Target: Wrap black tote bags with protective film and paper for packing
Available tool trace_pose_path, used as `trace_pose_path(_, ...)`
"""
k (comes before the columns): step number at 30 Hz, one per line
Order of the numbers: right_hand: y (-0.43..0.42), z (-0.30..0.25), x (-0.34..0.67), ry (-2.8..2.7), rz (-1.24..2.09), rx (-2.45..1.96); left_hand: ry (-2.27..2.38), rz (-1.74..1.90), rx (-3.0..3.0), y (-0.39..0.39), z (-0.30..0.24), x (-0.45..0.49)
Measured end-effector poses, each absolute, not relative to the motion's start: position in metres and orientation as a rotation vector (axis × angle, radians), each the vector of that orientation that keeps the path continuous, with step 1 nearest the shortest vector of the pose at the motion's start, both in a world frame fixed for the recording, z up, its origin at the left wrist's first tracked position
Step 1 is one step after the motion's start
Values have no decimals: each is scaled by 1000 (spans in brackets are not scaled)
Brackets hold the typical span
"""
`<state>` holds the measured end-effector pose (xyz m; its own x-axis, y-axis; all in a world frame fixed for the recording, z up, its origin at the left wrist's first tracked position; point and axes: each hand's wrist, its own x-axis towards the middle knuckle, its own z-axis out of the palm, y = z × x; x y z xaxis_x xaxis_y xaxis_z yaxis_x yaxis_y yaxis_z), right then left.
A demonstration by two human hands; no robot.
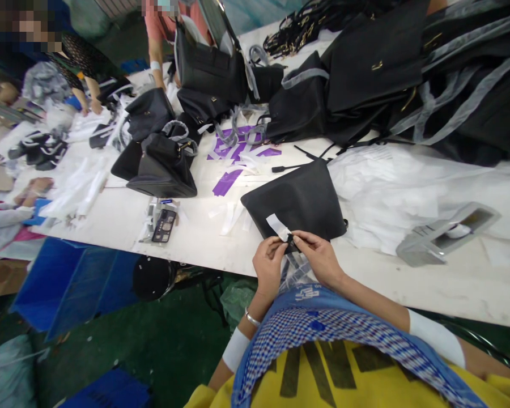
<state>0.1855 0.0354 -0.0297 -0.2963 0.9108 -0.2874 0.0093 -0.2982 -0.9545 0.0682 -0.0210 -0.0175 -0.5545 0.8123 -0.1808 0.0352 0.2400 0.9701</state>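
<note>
A black handbag (297, 195) lies on the table right in front of me. At its near edge my left hand (268, 265) and my right hand (321, 259) meet, both with fingertips pinched. Between them is a small black part of the bag, with a white strip (276, 225) sticking up from it over the bag's front. The fingers partly hide the black part, so its exact kind cannot be made out. Clear plastic hangs below the hands, against the blue apron (306, 297).
Other black handbags (164, 167) stand at the back left, and more bags (374, 73) are piled at the back right. White wrapping sheets (382, 187) and a grey plastic piece (450, 232) lie to the right. Purple tape (227, 182) and a phone (164, 225) lie left. Co-workers' hands (91, 106) work farther off.
</note>
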Motion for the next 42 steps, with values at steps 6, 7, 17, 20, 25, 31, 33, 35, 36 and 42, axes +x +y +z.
trace_pose_path(6,34,-32,186,-1258,1680,-1234,1825,1363,613,-20,-19,72)
trace_pose_path(7,34,-31,186,-1256,1676,-1237,1822,1359,608,-21,-19,73)
trace_pose_path(17,37,-26,185,-1291,1651,-1219,1962,1183,1177,-26,-9,63)
trace_pose_path(20,36,-26,186,-1332,1632,-1224,1980,1137,1208,-25,-11,59)
trace_pose_path(25,35,-29,187,-1397,1606,-1218,2012,1038,1309,-21,-13,53)
trace_pose_path(31,33,-35,189,-1336,1735,-1180,2155,867,1569,-23,-9,51)
trace_pose_path(33,32,-35,188,-1308,1756,-1185,2231,798,1682,-24,-7,53)
trace_pose_path(35,30,-32,186,-1269,1766,-1206,2280,765,1765,-25,-7,57)
trace_pose_path(36,30,-31,185,-1247,1770,-1215,2287,756,1799,-26,-7,59)
trace_pose_path(42,31,-31,187,-1331,1764,-1234,2205,735,1860,-32,-15,64)
